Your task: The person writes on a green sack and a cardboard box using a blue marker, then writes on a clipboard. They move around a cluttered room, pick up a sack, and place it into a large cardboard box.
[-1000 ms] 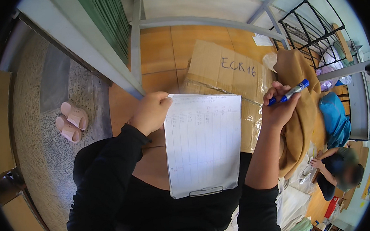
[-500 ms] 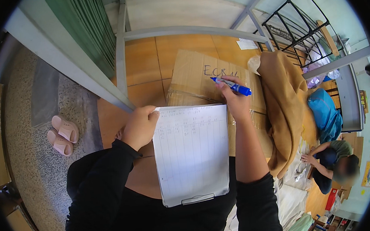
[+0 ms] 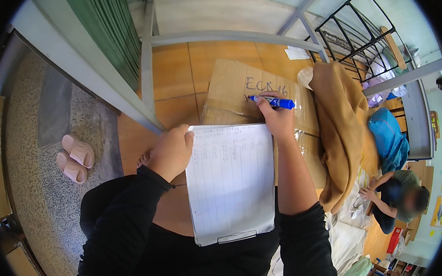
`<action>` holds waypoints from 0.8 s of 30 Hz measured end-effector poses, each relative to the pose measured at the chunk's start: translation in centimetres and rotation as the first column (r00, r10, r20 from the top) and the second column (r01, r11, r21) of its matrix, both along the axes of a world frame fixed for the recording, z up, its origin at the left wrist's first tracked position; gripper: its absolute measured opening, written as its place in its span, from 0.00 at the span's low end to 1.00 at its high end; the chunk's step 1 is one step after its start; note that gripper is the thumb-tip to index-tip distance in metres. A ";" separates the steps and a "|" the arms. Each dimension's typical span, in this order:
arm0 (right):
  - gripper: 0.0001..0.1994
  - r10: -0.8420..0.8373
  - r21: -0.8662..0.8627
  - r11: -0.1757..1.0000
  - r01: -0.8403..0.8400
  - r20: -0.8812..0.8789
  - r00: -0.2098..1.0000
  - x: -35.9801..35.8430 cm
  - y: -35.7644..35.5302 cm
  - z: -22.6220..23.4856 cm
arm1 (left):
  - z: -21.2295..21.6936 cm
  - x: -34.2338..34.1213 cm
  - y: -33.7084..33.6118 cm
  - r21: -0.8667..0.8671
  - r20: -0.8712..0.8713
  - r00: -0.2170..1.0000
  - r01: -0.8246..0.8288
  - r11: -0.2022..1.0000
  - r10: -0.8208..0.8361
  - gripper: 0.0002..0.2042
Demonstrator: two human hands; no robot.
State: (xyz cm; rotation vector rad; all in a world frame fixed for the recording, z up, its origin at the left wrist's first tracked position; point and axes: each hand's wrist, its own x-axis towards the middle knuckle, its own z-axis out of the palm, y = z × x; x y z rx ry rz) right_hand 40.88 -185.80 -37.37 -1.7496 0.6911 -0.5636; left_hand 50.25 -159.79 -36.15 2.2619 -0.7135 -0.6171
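A blue marker [image 3: 281,103] is pinched in my right hand [image 3: 276,119], its tip at the top of a taped cardboard box [image 3: 227,88]. Dark handwriting stands on the box just beyond the tip. My left hand [image 3: 172,151] grips the upper left corner of a clipboard with a white ruled sheet [image 3: 230,189]. The clip lies at the end nearest me, and the sheet bears rows of small writing near the top. The clipboard covers the near part of the box.
A brown cloth [image 3: 339,123] drapes beside the box on the right. Grey metal frame bars [image 3: 223,35] run beyond it. Pink slippers [image 3: 74,159] lie on the left floor. At the right, a person [image 3: 397,197] crouches near a blue bag [image 3: 386,132].
My right hand has moved slightly nearer and left with the marker, starting a lower line of writing. The upper line now shows more fully. My left hand keeps holding the clipboard.
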 end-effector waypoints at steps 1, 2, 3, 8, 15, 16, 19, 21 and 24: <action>0.07 0.022 -0.034 0.999 -0.023 -0.028 0.999 0.0 -0.1 -0.1 | 0.0 0.0 0.0 -0.011 0.023 1.000 0.010 1.000 -0.010 0.13; 0.08 0.055 -0.030 0.998 -0.056 -0.014 0.998 -0.1 -0.2 -0.1 | 0.0 0.1 0.0 -0.006 0.031 0.999 0.019 1.000 -0.018 0.13; 0.08 0.090 -0.024 0.996 -0.090 0.000 0.996 -0.2 -0.3 -0.1 | 0.0 0.1 0.0 0.007 0.040 0.999 0.023 1.000 -0.023 0.13; 0.09 -0.024 0.009 1.000 0.024 0.021 0.999 -0.3 -0.6 -0.2 | 0.0 0.1 0.0 -0.004 0.024 0.999 0.027 1.000 -0.027 0.13; 0.09 -0.059 -0.066 0.996 0.060 0.016 0.998 -0.1 -0.9 -0.8 | 0.1 0.1 -0.1 -0.003 0.040 0.999 0.018 1.000 -0.018 0.13; 0.08 -0.061 -0.055 0.997 0.062 0.022 0.998 -0.2 -1.0 -0.8 | 0.1 0.1 -0.1 -0.003 0.036 0.999 0.015 1.000 -0.015 0.13; 0.08 -0.102 -0.032 0.994 0.105 0.089 0.991 -0.2 -1.3 -1.0 | 0.1 0.1 -0.2 -0.004 0.007 1.000 0.009 1.000 -0.009 0.13; 0.08 -0.111 -0.056 0.992 0.116 0.081 0.991 -0.3 -1.5 -1.0 | 0.1 0.1 -0.2 -0.007 -0.018 1.000 0.001 1.000 -0.002 0.13; 0.08 -0.090 -0.103 0.991 0.089 -0.004 0.996 -0.6 -1.7 -1.0 | 0.1 0.1 -0.3 0.001 0.037 0.999 0.021 1.000 -0.021 0.12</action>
